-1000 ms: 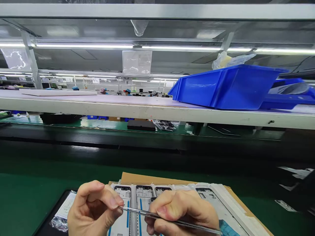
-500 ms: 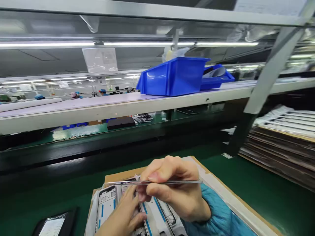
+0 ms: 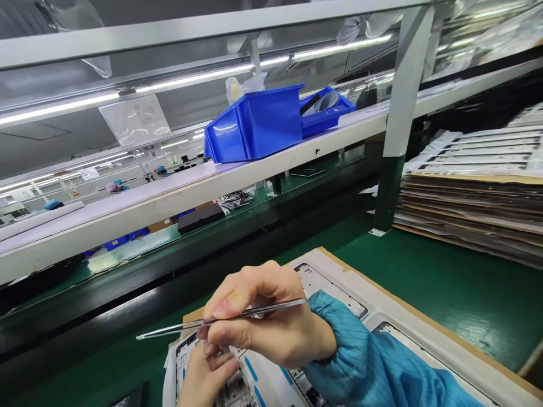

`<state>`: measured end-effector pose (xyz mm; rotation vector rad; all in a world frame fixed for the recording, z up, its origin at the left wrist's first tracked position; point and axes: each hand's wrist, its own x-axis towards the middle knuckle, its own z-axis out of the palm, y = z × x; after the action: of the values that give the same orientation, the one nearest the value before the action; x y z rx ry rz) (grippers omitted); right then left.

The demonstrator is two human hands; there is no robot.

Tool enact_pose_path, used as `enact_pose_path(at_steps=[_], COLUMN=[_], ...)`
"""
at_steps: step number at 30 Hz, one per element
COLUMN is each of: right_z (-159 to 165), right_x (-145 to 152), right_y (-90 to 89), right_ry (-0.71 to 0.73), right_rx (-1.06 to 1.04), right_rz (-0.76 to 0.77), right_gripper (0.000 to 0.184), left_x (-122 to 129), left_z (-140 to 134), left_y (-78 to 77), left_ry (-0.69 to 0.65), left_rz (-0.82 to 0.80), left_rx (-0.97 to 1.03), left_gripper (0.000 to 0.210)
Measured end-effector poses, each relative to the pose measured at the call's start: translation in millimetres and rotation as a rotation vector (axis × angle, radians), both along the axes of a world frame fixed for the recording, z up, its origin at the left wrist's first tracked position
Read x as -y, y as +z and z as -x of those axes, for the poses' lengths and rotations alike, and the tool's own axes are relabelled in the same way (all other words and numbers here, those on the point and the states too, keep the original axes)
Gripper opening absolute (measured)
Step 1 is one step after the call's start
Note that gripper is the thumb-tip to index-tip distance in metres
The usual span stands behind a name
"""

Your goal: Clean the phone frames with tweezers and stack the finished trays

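My right hand [image 3: 267, 316] is closed around a pair of metal tweezers [image 3: 169, 330], held nearly level between thumb and fingers. The thin tips point left, beyond the tray's edge. Below it, my left hand [image 3: 203, 379] lies over the phone frames at the tray's left side, thumb apart from the fingers; its fingertips are partly hidden behind my right hand. A light phone frame [image 3: 328, 289] sits in a slot of the tray [image 3: 407, 308], which has a pale lining and cardboard edge. Blue strips [image 3: 251, 368] show on a frame between my hands.
A tall stack of trays [image 3: 462, 206] stands at right beside a shelf post [image 3: 396, 124]. Blue bins [image 3: 258, 124] rest on the shelf [image 3: 148, 203] above the green bench [image 3: 441, 265]. A dark object [image 3: 131, 397] lies at the lower left. People in caps are far off.
The view has tilted and turned right. My right hand has shifted left across the view, with the tweezers' tips now angled lower. My left hand has drawn lower, its fingers more bent.
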<state>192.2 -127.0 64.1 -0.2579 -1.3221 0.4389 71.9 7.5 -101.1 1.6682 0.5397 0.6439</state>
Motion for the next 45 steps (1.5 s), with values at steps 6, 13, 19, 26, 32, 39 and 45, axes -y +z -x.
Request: enact_pose_path(at_steps=[6, 13, 19, 26, 32, 39, 45], right_z=[-2.6, -8.6, -8.0, -2.2, 0.6, 1.5, 2.2], right_x=[1.0, -1.9, -8.7, -15.9, -14.6, -15.9, -16.0], right_y=[-6.8, -23.5, -24.1, -26.3, -22.9, -21.1, -23.8], right_ry=[-0.072, -0.219, -0.345, -0.541, -0.492, -0.526, -0.505], right_rx=[0.05, 0.186, 0.437, 0.654, 0.731, 0.828, 0.859], right_rz=[0.046, 0.182, 0.199, 0.167, 0.209, 0.179, 0.195], right_gripper=[0.022, 0.031, 0.035, 0.019, 0.018, 0.018, 0.023], left_x=[0.3, 6.6, 18.0, 26.0, 33.4, 34.6, 32.0], left_z=[10.7, 26.8, 49.8, 63.3, 64.9, 64.9, 63.0], left_y=[36.1, 65.5, 79.8, 93.3, 102.9, 99.7, 96.6], left_ry=[0.208, 0.075, 0.158, 0.315, 0.274, 0.3, 0.253], left_rz=[0.227, 0.414, 0.424, 0.456, 0.547, 0.512, 0.492], left_rx=[0.284, 0.361, 0.393, 0.363, 0.353, 0.31, 0.342], left_gripper=[0.039, 0.034, 0.044, 0.056, 0.057, 0.049, 0.046])
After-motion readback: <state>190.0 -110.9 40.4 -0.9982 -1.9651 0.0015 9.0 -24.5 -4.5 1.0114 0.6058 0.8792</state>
